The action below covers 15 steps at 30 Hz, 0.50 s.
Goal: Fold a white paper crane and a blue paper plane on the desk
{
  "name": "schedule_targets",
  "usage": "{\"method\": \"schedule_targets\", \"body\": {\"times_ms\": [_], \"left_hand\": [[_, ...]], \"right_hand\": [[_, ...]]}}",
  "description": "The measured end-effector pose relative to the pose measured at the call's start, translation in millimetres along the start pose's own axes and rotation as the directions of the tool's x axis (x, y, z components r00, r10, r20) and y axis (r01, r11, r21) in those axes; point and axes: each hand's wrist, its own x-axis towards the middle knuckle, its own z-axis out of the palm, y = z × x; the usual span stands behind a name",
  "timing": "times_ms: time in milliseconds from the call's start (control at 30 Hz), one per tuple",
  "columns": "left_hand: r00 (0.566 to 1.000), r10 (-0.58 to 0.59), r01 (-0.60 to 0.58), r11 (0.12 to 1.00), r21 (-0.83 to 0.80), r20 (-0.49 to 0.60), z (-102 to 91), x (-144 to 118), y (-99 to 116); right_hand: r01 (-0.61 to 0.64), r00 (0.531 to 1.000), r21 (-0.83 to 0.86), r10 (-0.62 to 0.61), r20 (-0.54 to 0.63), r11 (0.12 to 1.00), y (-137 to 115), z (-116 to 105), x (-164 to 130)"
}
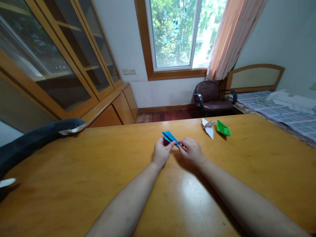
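Observation:
A small folded blue paper [169,136] is held just above the wooden table [98,171]. My left hand [161,152] pinches its near end from the left. My right hand [191,150] pinches the same end from the right, fingertips meeting those of the left. The paper's pointed far end sticks out toward the window. To the right, lying on the table, are a white folded paper crane [208,127] and a green folded paper boat [223,128], both apart from my hands.
A dark grey plush toy [37,138] lies across the table's left edge. Beyond the table stand a maroon armchair [212,96], a bed with a checked cover [283,112] and glass-door cabinets [61,59].

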Motion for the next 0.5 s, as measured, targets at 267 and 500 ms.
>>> {"method": "schedule_targets", "body": {"times_ms": [267, 500], "left_hand": [[1.0, -0.006, 0.006, 1.0, 0.01, 0.009, 3.0, -2.8, 0.7], [0.999, -0.023, 0.022, 0.999, 0.024, 0.029, 4.0, -5.3, 4.4]], "right_hand": [[-0.051, 0.997, -0.059, 0.054, 0.049, 0.997, -3.0, 2.0, 1.5], [-0.103, 0.993, -0.03, 0.105, 0.059, 0.994, -2.6, -0.1, 2.2]]}}
